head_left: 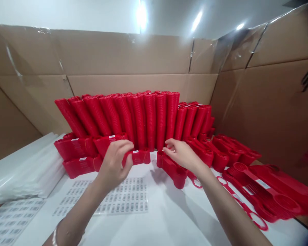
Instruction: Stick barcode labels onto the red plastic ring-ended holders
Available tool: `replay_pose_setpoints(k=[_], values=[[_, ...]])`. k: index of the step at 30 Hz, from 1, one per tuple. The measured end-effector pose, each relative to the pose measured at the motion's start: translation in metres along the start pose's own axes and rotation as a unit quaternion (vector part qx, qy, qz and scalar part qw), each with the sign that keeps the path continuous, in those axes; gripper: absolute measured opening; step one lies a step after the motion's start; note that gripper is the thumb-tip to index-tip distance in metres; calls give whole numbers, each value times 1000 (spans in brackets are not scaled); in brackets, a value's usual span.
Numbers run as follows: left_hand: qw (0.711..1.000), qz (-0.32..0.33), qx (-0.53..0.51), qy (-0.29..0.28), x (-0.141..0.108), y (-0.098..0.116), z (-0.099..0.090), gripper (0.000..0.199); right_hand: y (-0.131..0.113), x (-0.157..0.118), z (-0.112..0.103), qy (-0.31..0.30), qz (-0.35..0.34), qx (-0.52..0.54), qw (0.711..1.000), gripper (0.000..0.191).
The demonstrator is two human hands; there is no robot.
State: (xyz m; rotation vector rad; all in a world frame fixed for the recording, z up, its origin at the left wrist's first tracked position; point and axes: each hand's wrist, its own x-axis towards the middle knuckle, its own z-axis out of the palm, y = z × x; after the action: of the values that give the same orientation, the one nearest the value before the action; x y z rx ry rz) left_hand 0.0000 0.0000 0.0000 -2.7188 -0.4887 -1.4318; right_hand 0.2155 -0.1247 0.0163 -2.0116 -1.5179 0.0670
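My left hand (115, 162) is raised over the front edge of the red stacks, its curved fingers and thumb apart with nothing seen between them. Just behind it lies a red plastic stack (143, 157) with a small white label, partly hidden by the hand. My right hand (181, 153) hovers at the far end of another stack of nested red plastic pieces (170, 169), thumb and fingers apart; whether it touches the stack I cannot tell. Beneath my left forearm lies a sheet of barcode labels (128, 196) on the white table (166, 222).
Tall red stacks (137, 119) line the back against a cardboard wall (130, 54). More labelled bundles (75, 148) lie left, beside clear plastic bags (23, 167) and another label sheet (12, 218). Long red pieces with ring ends (269, 191) lie at right.
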Motion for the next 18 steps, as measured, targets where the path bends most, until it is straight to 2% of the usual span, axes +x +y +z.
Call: replay_pose_setpoints(k=[1,4,8,13,18], values=[[999,-28,10,-35,1,-8,9,24,5,6,11,-55,37,-68,996,29],[976,-120,59,-172,0,-36,39,31,19,16,33,-135,54,-100,984,26],[954,-133,65,-261,-6,-68,62,39,31,16,39,-189,49,-116,974,15],[932,-134,39,-335,-9,-85,60,37,29,16,41,-208,35,-129,969,7],[911,-152,8,-384,-11,-88,54,36,21,17,46,-178,50,-136,973,15]])
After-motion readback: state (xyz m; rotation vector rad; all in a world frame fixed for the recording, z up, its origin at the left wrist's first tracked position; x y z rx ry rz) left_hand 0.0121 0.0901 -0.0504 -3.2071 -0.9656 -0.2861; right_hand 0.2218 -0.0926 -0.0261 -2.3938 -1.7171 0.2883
